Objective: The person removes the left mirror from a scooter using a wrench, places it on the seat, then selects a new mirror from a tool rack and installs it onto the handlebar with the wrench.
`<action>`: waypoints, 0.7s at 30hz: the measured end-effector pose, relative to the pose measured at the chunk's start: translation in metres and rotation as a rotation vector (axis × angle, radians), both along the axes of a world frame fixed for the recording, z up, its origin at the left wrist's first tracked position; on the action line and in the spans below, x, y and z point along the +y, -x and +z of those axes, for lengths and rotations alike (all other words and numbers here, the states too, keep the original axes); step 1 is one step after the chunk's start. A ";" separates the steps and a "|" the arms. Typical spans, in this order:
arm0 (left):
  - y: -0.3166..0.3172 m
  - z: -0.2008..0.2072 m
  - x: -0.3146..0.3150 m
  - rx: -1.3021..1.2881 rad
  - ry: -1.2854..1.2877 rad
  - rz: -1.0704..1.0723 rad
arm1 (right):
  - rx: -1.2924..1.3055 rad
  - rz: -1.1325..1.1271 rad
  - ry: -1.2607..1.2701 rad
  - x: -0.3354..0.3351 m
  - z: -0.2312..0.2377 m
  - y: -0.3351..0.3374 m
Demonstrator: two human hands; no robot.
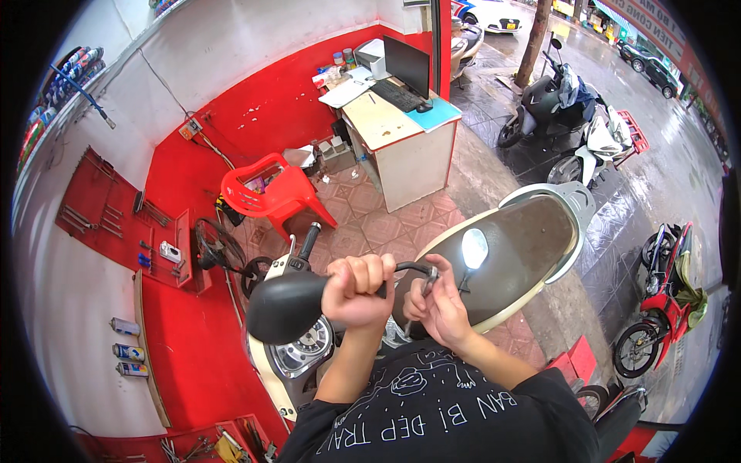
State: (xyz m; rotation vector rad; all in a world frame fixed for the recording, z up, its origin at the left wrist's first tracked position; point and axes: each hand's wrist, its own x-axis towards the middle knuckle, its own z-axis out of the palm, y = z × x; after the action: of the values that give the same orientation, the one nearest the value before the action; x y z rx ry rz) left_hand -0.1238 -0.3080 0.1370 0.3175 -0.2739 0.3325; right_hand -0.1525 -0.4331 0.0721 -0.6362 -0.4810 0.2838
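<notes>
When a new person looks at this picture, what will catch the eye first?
Probably the big black mirror left of centre, gripped by the left hand, with the right hand at its stem. Next, the red chair left of the desk, and a shining mirror on the scooter's brown seat.

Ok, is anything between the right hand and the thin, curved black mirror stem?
Nothing visible does. The right hand touches the stem at its bent end; the left hand is closed beside the rounded black mirror housing.
</notes>
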 end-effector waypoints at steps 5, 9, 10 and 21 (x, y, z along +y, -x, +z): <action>-0.003 -0.002 0.000 -0.381 -0.726 0.230 | 0.423 0.133 0.108 -0.012 0.014 -0.006; -0.001 0.000 0.013 -0.181 -1.001 -0.008 | -0.349 -0.093 0.962 -0.035 0.015 -0.024; 0.002 0.005 0.020 -0.091 -1.000 -0.114 | -0.528 -0.093 1.206 -0.042 0.039 -0.027; -0.001 0.001 0.017 0.027 0.126 -0.347 | -0.337 -0.039 0.485 -0.038 0.009 -0.016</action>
State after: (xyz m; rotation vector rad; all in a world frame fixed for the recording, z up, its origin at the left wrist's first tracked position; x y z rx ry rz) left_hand -0.1224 -0.2913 0.1385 0.1455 -0.2744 0.0028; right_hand -0.1362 -0.4706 0.0815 -1.1761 -0.7299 0.2584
